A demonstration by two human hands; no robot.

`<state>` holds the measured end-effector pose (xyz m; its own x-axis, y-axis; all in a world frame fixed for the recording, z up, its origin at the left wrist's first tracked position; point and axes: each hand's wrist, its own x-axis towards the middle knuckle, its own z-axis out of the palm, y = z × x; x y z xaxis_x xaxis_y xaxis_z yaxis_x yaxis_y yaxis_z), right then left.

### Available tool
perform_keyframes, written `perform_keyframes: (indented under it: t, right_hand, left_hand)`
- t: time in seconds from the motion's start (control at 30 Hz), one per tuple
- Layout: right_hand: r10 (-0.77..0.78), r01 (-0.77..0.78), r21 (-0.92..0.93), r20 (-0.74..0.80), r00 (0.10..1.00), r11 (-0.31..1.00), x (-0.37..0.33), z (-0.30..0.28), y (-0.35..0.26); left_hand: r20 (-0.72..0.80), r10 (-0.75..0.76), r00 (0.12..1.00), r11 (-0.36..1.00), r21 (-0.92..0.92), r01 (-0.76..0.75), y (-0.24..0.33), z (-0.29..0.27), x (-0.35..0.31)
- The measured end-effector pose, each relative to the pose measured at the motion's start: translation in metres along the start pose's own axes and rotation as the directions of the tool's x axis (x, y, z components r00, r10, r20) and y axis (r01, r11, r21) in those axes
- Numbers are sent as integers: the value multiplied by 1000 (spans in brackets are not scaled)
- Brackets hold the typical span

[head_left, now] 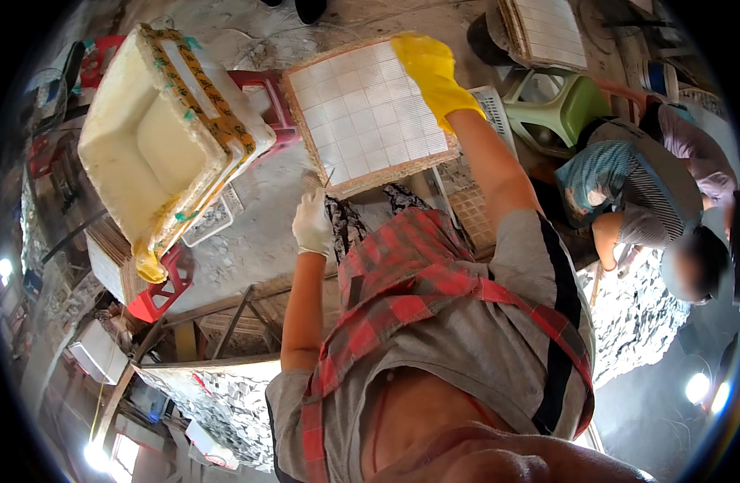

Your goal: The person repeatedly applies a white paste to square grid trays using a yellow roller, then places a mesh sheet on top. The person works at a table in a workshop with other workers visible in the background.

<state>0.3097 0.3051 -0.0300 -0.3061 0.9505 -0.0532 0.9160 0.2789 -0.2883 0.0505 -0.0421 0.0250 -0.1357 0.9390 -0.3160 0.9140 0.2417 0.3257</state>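
Two hands flank the gridded panel (pixel 358 117) beyond the checked apron (pixel 402 258) in my head view: right hand (pixel 436 79) on its upper right edge, left hand (pixel 312 223) near its lower-left corner; I can't tell either's grip. Steadying seems the step; shifting it calls for firm edge holds.

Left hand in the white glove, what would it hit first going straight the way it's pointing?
Probably the framed gridded board, near its lower left corner: the left hand points that way, though one view leaves any gap unclear.
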Motion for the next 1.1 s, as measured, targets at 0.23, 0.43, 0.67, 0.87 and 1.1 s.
perform_keyframes:
  t: [0.23, 0.43, 0.67, 0.87, 1.1]
  right_hand:
    - [-677, 704, 186, -194, 710, 685, -115, 76, -101]
    - [-461, 465, -12, 99, 882, 885, 8, 0, -8]
    - [-680, 655, 233, 34, 733, 718, -153, 44, -68]
    - [-629, 672, 18, -335, 702, 741, -3, 65, -145]
    - [175, -186, 334, 61, 983, 924, 33, 15, -78]
  left_hand:
    - [29, -40, 999, 989, -140, 44, -10, 7, -2]
    - [-37, 40, 999, 987, -155, -45, -21, 16, 6]
    - [-50, 77, 996, 947, -309, -89, -49, 28, 1]
    - [-49, -28, 998, 908, -420, 5, -48, 18, -9]
    - [49, -106, 993, 894, -434, 116, -83, 19, -37]
